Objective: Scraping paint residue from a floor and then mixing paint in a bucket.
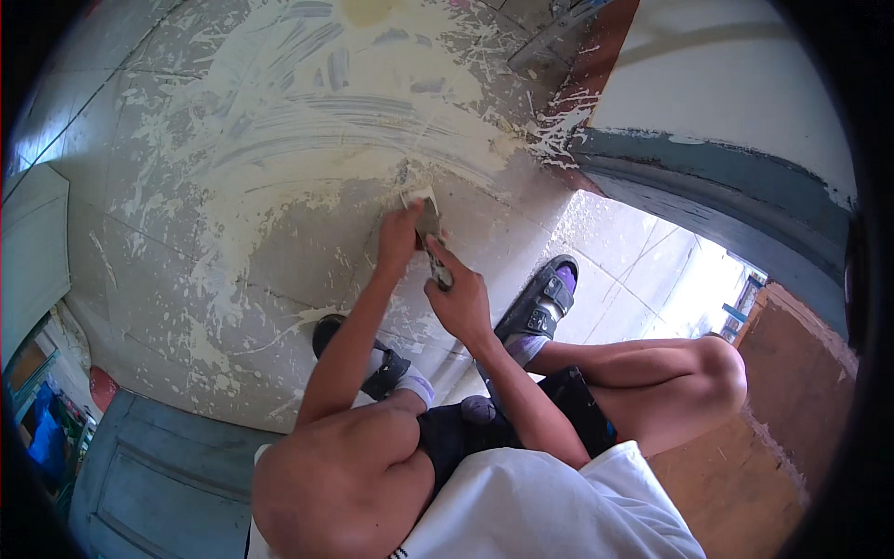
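A scraper (429,220) with a wide flat blade is in both my hands, low over the tiled floor. My right hand (462,300) wraps round its handle, the index finger stretched along it toward the blade. Beside the blade, my left hand (400,233) is closed on the scraper, though its fingertips are partly hidden. The blade's front edge lies at the border of a large patch of cream-coloured paint (307,121), streaked and splattered over the grey tiles. Whether the edge touches the floor, I cannot tell.
My sandalled feet (543,303) stand on either side of my hands. A grey-blue door frame (689,186) and a bright tiled doorway (633,256) are at the right. A blue panelled door (168,466) stands at lower left, brown boards (745,447) at lower right.
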Tool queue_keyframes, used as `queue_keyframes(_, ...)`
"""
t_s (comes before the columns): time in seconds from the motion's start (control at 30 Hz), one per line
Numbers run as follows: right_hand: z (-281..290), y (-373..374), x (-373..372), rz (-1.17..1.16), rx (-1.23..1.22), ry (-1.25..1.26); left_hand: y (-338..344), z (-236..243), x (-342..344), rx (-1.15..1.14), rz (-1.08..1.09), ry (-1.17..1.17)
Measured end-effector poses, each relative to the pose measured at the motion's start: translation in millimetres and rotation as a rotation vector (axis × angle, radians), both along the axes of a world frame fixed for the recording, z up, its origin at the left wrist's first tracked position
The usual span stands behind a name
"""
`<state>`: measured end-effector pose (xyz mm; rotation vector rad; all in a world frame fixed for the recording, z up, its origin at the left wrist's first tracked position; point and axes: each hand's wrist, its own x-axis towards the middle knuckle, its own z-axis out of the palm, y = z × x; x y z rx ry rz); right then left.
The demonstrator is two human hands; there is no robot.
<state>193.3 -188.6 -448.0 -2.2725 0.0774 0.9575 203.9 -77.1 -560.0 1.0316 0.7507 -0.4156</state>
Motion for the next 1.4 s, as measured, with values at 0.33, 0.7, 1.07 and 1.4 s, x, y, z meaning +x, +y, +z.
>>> queue_keyframes(0.33,-5,5,12,0.025,0.101,-0.101,19,9,16,-0.213,0.101,0.096)
queue_keyframes(0.7,-14,8,25,-0.024,0.118,-0.119,26,4,34,-0.112,-0.031,0.073)
queue_keyframes(1.07,-3,-61,-67,-0.543,0.065,0.030,-93,2,-37,-0.191,-0.402,0.084)
queue_keyframes(1.4,-18,-64,40,-0.319,0.015,-0.148,-78,-17,77,-0.234,-0.288,0.013)
